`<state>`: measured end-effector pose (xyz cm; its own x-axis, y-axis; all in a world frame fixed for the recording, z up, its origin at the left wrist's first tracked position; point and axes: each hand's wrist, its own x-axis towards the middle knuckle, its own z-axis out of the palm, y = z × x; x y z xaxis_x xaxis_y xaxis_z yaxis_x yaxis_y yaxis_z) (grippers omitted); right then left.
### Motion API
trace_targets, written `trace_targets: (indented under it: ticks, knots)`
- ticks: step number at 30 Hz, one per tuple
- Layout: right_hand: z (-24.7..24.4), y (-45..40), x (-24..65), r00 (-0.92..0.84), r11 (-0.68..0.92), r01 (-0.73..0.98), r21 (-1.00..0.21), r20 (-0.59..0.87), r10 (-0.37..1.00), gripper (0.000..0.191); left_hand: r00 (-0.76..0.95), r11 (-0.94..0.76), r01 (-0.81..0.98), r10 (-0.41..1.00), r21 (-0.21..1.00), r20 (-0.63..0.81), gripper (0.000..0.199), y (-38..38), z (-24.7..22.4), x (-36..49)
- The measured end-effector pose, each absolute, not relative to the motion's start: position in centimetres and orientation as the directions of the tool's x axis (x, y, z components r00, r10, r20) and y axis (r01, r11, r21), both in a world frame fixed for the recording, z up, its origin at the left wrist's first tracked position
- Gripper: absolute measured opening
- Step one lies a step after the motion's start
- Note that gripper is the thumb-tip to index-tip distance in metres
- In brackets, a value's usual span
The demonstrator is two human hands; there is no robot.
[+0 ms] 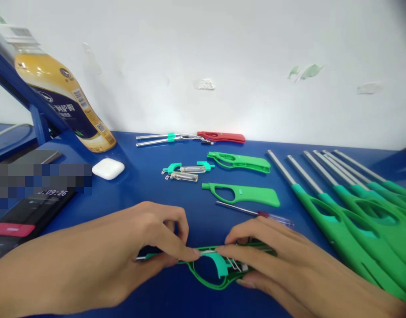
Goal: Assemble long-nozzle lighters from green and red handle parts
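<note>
An opened green lighter casing (208, 285) lies near the front of the blue table, its inside facing up. A teal trigger (219, 265) sits in its loop, with thin white wires beside it. My left hand (137, 251) is closed on the casing's left end, thumb and fingertips at the narrow neck. My right hand (272, 260) grips the wider handle end, fingers bent over its edge and covering part of the inside. Behind my hands lie a green half shell (256, 195) and a screwdriver (276, 218).
Finished-looking green lighters (355, 238) fan out at the right. Farther back are another green shell (242, 162), clear fuel tanks (193, 169), metal tubes (156, 140) and a red casing (223, 137). At left stand a bottle (67, 97), a white case (108, 168) and a phone (34, 212).
</note>
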<state>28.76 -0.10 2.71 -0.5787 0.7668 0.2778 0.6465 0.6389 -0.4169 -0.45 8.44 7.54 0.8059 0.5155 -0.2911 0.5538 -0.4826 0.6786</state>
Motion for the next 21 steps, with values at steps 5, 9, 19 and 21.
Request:
trace_targets:
  ticks: [5,9,19,21]
  knots:
    - [2.5,0.0,28.6,-0.582,0.617,0.648,-0.447,0.233,0.779,0.024,0.8,-0.515,0.568,0.53,0.642,-0.283,0.026,8.2,7.6,-0.7]
    - [2.0,-0.5,29.0,-0.558,0.54,0.691,-0.481,0.119,0.821,0.042,0.797,-0.493,0.568,0.528,0.659,-0.293,0.023,8.2,7.5,-0.8]
    - [1.4,-0.5,30.2,-0.542,0.491,0.717,-0.494,0.047,0.839,0.044,0.813,-0.524,0.536,0.53,0.662,-0.239,0.021,7.9,7.3,-0.8]
    - [1.7,-0.4,30.1,-0.564,0.516,0.719,-0.464,0.043,0.824,0.042,0.803,-0.577,0.533,0.576,0.619,-0.154,0.017,7.7,7.3,-0.9]
